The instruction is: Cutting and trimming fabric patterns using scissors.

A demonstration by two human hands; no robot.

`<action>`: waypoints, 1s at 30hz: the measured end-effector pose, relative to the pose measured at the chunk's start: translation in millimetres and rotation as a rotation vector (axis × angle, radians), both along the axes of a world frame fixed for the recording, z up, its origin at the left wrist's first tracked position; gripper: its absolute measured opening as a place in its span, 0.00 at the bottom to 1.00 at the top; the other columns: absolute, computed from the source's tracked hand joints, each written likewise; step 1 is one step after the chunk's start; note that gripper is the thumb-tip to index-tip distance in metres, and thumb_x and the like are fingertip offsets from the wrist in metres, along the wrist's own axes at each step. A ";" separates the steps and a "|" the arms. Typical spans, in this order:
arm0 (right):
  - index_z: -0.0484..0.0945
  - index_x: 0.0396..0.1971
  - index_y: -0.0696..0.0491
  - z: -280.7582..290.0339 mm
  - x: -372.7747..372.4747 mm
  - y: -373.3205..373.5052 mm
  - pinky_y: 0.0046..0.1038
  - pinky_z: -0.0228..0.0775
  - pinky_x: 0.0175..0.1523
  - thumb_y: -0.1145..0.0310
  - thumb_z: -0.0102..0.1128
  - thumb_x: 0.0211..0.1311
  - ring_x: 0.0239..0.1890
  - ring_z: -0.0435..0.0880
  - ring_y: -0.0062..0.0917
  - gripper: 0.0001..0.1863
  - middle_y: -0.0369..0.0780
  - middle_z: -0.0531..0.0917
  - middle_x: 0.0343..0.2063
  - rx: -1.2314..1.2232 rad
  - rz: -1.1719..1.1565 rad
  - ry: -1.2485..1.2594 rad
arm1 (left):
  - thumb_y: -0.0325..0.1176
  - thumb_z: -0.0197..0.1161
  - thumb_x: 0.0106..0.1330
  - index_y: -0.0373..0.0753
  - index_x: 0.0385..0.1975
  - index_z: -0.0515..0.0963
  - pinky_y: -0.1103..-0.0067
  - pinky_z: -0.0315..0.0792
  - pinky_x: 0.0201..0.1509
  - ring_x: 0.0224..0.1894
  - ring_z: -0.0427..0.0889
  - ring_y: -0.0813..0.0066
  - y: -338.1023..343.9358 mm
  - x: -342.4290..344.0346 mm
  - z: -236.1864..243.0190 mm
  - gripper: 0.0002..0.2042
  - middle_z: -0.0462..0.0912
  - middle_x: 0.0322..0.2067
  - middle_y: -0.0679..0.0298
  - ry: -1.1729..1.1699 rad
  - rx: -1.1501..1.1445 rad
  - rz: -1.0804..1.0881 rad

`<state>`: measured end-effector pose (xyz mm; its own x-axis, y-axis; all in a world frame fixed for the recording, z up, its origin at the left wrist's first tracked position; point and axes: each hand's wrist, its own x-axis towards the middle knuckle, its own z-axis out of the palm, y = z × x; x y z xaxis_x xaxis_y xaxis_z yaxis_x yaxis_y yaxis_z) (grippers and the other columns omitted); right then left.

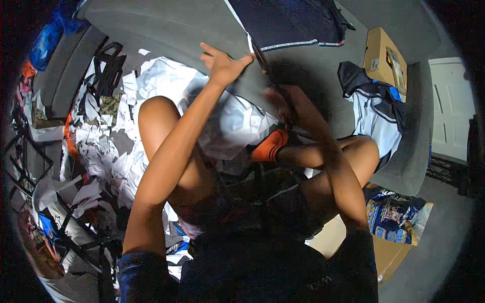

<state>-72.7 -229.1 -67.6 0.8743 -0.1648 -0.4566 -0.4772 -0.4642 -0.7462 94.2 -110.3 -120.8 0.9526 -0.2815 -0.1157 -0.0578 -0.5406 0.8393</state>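
So the left hand [222,65] has its grip apart, fingers spread and pressed flat against a sheet of grey fabric [166,28] that stretches across the top of the view, pinning it down right beside the cut line. Just right of that hand, the right hand [285,103] is blurry, but its grip looks closed around the handles of a pair of dark scissors [262,63], with the blades running up along the edge of the grey fabric toward a dark navy garment [293,20] with a pale striped hem that sits above it. Below the grey fabric there's a bunched white cloth [235,123] lying over the person's lap, between the bare knees, and an orange sock [270,145] peeks out just under it. Left of the grey fabric is a big messy heap of white and printed fabric scraps [101,146] mixed with black strips. Right of it, a folded pale blue and navy garment [376,108] rests on a grey cushion, with a cardboard box [384,55] above that and a printed plastic bag [394,217] lower down on the floor.
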 end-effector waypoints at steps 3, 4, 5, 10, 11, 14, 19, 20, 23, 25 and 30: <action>0.71 0.17 0.55 0.2 -2.9 -0.6 0.25 0.57 0.21 0.46 0.48 0.61 0.14 0.65 0.18 0.26 0.35 0.69 0.11 0.300 -0.110 -0.031 | 0.57 0.67 0.41 0.15 0.58 0.27 0.68 0.53 0.62 0.54 0.56 0.42 -0.6 0.2 1.1 0.64 0.47 0.53 0.29 0.018 0.033 -0.004; 0.70 0.15 0.54 0.7 -3.5 0.3 0.27 0.59 0.20 0.44 0.48 0.61 0.13 0.66 0.19 0.27 0.36 0.69 0.10 0.401 -0.145 -0.041 | 0.57 0.67 0.41 0.15 0.58 0.27 0.68 0.53 0.62 0.54 0.56 0.42 -0.8 0.5 1.3 0.64 0.47 0.53 0.29 0.032 0.041 -0.007; 0.70 0.15 0.54 1.3 -4.0 1.6 0.27 0.59 0.20 0.44 0.48 0.61 0.13 0.66 0.19 0.27 0.36 0.69 0.10 0.401 -0.143 -0.041 | 0.57 0.67 0.41 0.15 0.58 0.27 0.68 0.53 0.62 0.54 0.56 0.42 -0.8 0.8 1.5 0.64 0.47 0.53 0.29 0.024 0.045 -0.001; 0.69 0.14 0.51 4.3 -3.1 8.7 0.24 0.57 0.18 0.43 0.49 0.60 0.11 0.64 0.17 0.27 0.33 0.67 0.08 0.220 -0.154 -0.113 | 0.57 0.67 0.41 0.15 0.58 0.27 0.67 0.54 0.62 0.54 0.56 0.41 -2.2 1.7 -0.3 0.64 0.47 0.53 0.29 0.010 0.054 0.011; 0.69 0.16 0.51 4.1 -0.8 8.6 0.23 0.55 0.18 0.45 0.49 0.61 0.11 0.64 0.17 0.25 0.33 0.68 0.09 0.248 -0.153 -0.085 | 0.57 0.67 0.41 0.15 0.58 0.27 0.67 0.54 0.62 0.54 0.56 0.41 -2.0 1.9 -0.8 0.64 0.47 0.53 0.29 0.011 0.051 0.010; 0.69 0.22 0.51 2.2 6.6 5.7 0.20 0.52 0.16 0.48 0.50 0.62 0.11 0.62 0.16 0.21 0.32 0.69 0.12 0.321 -0.166 0.006 | 0.57 0.68 0.41 0.16 0.58 0.27 0.67 0.54 0.62 0.54 0.56 0.41 -2.6 1.7 -2.7 0.64 0.46 0.53 0.28 0.031 0.038 -0.002; 0.68 0.20 0.51 1.1 13.4 1.0 0.19 0.54 0.17 0.47 0.50 0.62 0.12 0.64 0.16 0.22 0.33 0.69 0.11 0.327 -0.124 -0.007 | 0.57 0.68 0.41 0.16 0.58 0.27 0.67 0.54 0.62 0.54 0.56 0.41 -3.1 3.3 -5.5 0.64 0.47 0.53 0.29 0.011 0.047 -0.005; 0.68 0.20 0.51 1.8 13.7 1.0 0.19 0.54 0.17 0.47 0.50 0.62 0.12 0.64 0.16 0.22 0.33 0.69 0.11 0.338 -0.119 -0.014 | 0.57 0.68 0.41 0.16 0.58 0.27 0.67 0.54 0.62 0.54 0.56 0.41 -3.2 3.9 -6.1 0.64 0.47 0.53 0.29 -0.001 0.048 -0.002; 0.67 0.18 0.51 5.5 13.2 2.4 0.19 0.54 0.17 0.47 0.50 0.62 0.12 0.65 0.16 0.22 0.32 0.68 0.10 0.312 -0.118 -0.014 | 0.57 0.68 0.41 0.15 0.58 0.27 0.68 0.54 0.62 0.54 0.57 0.42 -3.7 4.1 -7.4 0.64 0.47 0.53 0.29 -0.012 0.070 0.008; 0.67 0.17 0.51 8.2 13.4 4.0 0.20 0.54 0.16 0.47 0.49 0.62 0.12 0.65 0.16 0.23 0.32 0.68 0.10 0.303 -0.120 -0.014 | 0.57 0.68 0.41 0.15 0.58 0.27 0.68 0.54 0.61 0.54 0.57 0.42 -3.9 3.8 -7.3 0.64 0.48 0.53 0.30 -0.015 0.076 0.008; 0.67 0.16 0.51 13.2 13.9 7.2 0.20 0.52 0.16 0.46 0.50 0.61 0.12 0.63 0.16 0.24 0.31 0.66 0.10 0.201 -0.112 -0.063 | 0.57 0.68 0.40 0.15 0.58 0.27 0.68 0.55 0.61 0.54 0.57 0.43 -2.9 2.6 -3.2 0.64 0.48 0.52 0.31 0.002 0.057 0.004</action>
